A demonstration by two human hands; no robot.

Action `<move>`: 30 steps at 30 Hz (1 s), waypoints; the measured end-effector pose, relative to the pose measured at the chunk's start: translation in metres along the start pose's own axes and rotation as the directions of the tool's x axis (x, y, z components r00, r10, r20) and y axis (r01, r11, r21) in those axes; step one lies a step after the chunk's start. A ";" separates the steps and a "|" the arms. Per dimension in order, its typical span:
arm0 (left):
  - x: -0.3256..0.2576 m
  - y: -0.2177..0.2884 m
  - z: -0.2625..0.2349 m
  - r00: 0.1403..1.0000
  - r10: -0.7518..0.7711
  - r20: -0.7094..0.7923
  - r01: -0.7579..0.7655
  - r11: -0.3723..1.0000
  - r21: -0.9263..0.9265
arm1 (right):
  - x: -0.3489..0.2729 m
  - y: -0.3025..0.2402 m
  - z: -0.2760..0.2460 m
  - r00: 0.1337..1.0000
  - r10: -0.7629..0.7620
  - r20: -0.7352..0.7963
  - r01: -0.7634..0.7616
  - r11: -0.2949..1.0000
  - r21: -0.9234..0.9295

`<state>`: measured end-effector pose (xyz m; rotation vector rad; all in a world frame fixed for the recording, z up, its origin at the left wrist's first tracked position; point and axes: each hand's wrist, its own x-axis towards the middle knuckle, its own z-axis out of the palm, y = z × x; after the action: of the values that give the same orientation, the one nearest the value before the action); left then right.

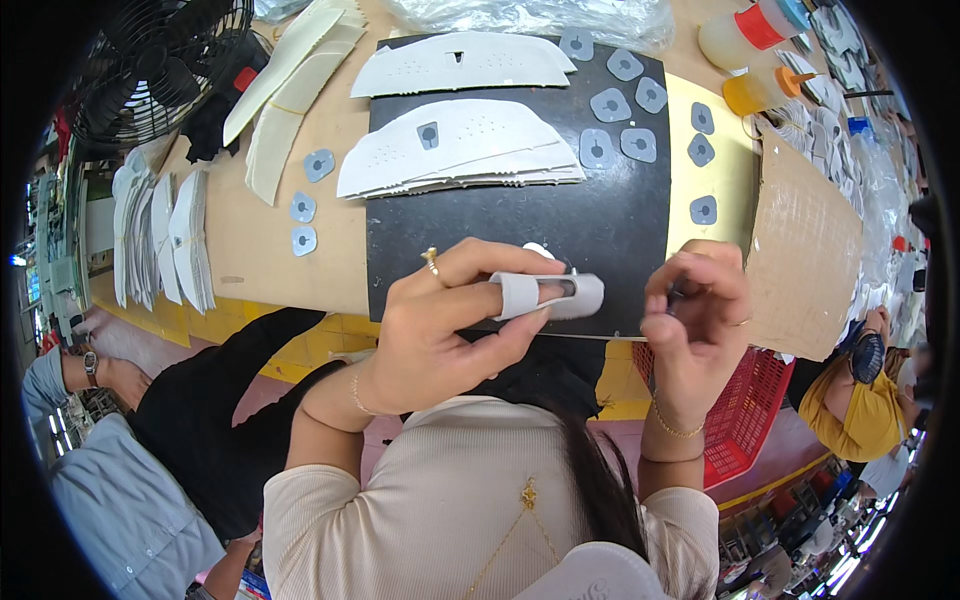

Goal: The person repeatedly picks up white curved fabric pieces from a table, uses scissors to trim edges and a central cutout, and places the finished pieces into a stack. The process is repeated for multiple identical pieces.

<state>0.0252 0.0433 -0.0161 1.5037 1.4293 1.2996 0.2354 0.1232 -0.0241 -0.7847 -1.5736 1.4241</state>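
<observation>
My left hand [435,325] grips a white, bent strip-like piece [585,297] with a slot in it, over the near edge of the black mat [480,225]. One finger passes through the piece and shows in the slot. A small pin-like point stands up at the slot's edge. To the right, apart from it, my right hand [705,310] is closed in a pinch on a small dark item [676,292], too blurred to name. Beyond my hands, a stack of white curved cut pieces [455,150] lies on the mat, with another white stack [460,65] behind it.
Small grey patches [598,148] with dark centres lie on the mat, the yellow sheet [715,180] and the tabletop [285,255]. Squeeze bottles [755,92] stand at the back right, beside cardboard [805,240]. A black fan [150,65] is at far left. People sit at both sides.
</observation>
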 end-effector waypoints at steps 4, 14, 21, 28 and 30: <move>-0.002 -0.002 0.004 0.956 0.291 -0.041 -0.260 0.902 0.345 | -0.015 -0.012 0.014 1.000 -0.008 0.005 0.009 0.970 -0.244; -0.008 -0.010 0.007 0.872 0.487 0.034 -0.448 0.770 0.455 | -0.013 -0.012 0.026 0.995 -0.091 0.038 0.099 0.922 -0.374; -0.008 -0.008 0.006 0.877 0.479 0.043 -0.445 0.773 0.453 | -0.012 -0.012 0.024 0.989 -0.136 0.055 0.146 0.869 -0.473; -0.007 -0.015 0.003 0.840 0.530 0.114 -0.514 0.712 0.479 | -0.011 -0.019 0.026 0.995 -0.085 0.043 0.095 0.881 -0.462; -0.006 -0.013 0.000 0.836 0.531 0.136 -0.525 0.706 0.475 | -0.011 -0.019 0.025 0.995 -0.088 0.048 0.101 0.871 -0.481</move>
<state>0.0219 0.0395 -0.0298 2.4023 1.4616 1.3057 0.2194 0.0989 -0.0075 -0.9620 -1.9945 0.9746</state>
